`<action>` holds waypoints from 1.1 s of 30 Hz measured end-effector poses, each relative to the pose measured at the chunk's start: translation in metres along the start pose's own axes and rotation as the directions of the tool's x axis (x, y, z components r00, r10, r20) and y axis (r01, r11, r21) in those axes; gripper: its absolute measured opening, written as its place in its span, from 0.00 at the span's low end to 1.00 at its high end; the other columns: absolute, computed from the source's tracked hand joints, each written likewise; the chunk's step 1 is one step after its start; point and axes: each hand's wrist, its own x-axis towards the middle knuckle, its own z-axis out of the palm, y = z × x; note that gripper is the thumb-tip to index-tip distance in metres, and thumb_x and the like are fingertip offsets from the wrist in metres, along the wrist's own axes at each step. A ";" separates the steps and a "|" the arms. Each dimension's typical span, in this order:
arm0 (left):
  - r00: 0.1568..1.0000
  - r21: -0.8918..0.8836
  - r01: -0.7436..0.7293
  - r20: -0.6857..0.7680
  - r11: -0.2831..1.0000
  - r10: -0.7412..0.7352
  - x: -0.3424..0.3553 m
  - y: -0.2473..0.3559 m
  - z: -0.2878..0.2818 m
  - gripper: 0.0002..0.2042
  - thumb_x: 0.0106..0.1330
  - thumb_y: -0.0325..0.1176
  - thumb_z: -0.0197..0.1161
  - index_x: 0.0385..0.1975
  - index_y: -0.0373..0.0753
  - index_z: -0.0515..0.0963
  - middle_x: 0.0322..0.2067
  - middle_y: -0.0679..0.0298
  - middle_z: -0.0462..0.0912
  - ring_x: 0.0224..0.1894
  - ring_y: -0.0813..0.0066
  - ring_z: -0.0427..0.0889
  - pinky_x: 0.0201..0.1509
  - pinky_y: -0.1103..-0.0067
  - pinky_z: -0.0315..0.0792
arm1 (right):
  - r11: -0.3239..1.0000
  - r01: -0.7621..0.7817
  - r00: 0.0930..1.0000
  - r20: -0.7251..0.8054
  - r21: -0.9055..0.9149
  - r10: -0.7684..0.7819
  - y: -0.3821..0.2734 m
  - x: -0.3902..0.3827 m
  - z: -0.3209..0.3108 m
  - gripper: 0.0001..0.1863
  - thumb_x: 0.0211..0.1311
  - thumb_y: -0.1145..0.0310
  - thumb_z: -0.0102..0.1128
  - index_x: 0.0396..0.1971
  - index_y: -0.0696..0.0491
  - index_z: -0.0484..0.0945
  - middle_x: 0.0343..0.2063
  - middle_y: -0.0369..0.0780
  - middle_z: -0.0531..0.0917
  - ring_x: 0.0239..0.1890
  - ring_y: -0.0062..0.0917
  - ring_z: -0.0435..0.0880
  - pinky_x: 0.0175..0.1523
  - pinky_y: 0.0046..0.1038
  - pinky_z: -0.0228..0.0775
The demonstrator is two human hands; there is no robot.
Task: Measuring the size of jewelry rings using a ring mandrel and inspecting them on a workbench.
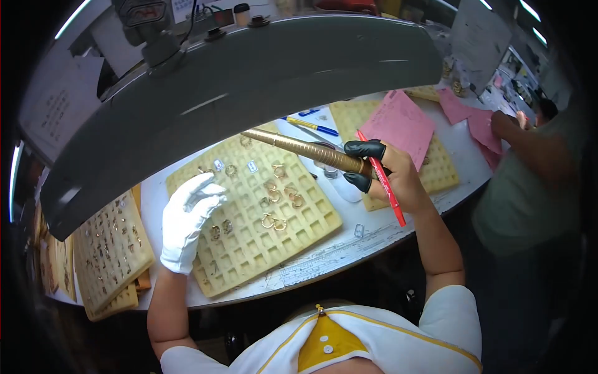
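Observation:
My left hand [189, 215], in a white glove, hovers over the left side of a cream waffle-patterned tray [249, 240]. Its fingers are curved and apart, with nothing visible between them; a ring [204, 171] lies just beyond the fingertips. Black finger covers sit on the thumb and a finger of my right hand [395, 171]. That hand grips a brass-coloured, tapered ring mandrel [305, 149], pointing left over the tray, together with a red pen [387, 190]. Gold-coloured rings [274, 221] lie on the tray among small white tags [251, 166].
A long dark lamp hood [249, 71] spans the far side. Pink paper [398, 124] covers part of a second tray [443, 165]. Another tray of small pieces [115, 249] stands at left. A yellow-blue pen [311, 126] lies beyond the mandrel. Another person [523, 187] is at right.

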 end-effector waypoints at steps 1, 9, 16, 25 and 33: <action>1.000 0.012 -0.020 -0.017 1.000 0.021 -0.001 0.001 0.002 0.20 0.62 0.24 0.61 0.54 0.31 0.70 0.41 0.60 0.81 0.43 0.75 0.80 0.49 0.81 0.73 | 0.994 -0.010 0.999 -0.045 -0.113 0.005 0.009 -0.011 -0.010 0.22 0.46 0.76 0.67 0.46 0.57 0.79 0.28 0.41 0.79 0.27 0.26 0.76 0.33 0.24 0.68; 0.997 0.101 -0.069 -0.026 0.993 0.072 -0.004 -0.008 -0.004 0.18 0.65 0.28 0.59 0.54 0.31 0.70 0.41 0.61 0.79 0.42 0.75 0.79 0.51 0.79 0.73 | 0.841 -0.387 0.849 -0.502 -0.378 0.165 0.034 -0.091 -0.075 0.23 0.45 0.79 0.64 0.46 0.58 0.76 0.30 0.44 0.81 0.27 0.29 0.80 0.35 0.27 0.72; 0.996 0.196 -0.064 -0.053 0.979 0.075 -0.001 -0.015 -0.001 0.18 0.69 0.34 0.55 0.55 0.31 0.70 0.43 0.62 0.79 0.42 0.76 0.78 0.50 0.79 0.71 | 0.631 -0.561 0.758 -0.639 -0.537 0.131 0.045 -0.124 -0.105 0.14 0.44 0.73 0.66 0.33 0.57 0.75 0.29 0.46 0.78 0.30 0.42 0.79 0.34 0.37 0.72; 0.989 0.156 -0.092 -0.099 0.984 0.108 -0.002 -0.018 -0.001 0.17 0.68 0.33 0.57 0.53 0.31 0.72 0.41 0.61 0.80 0.41 0.76 0.79 0.49 0.80 0.72 | 0.564 -0.548 0.770 -0.636 -0.618 0.051 0.061 -0.127 -0.102 0.13 0.42 0.73 0.65 0.25 0.57 0.69 0.28 0.45 0.77 0.30 0.45 0.79 0.34 0.41 0.71; 0.987 0.213 -0.111 -0.093 0.971 0.133 0.000 -0.017 -0.002 0.17 0.70 0.35 0.53 0.54 0.30 0.70 0.40 0.61 0.79 0.40 0.74 0.79 0.49 0.78 0.72 | 0.419 -0.640 0.749 -0.644 -0.644 0.155 0.075 -0.132 -0.126 0.15 0.43 0.71 0.68 0.30 0.55 0.71 0.29 0.44 0.77 0.32 0.45 0.79 0.36 0.43 0.70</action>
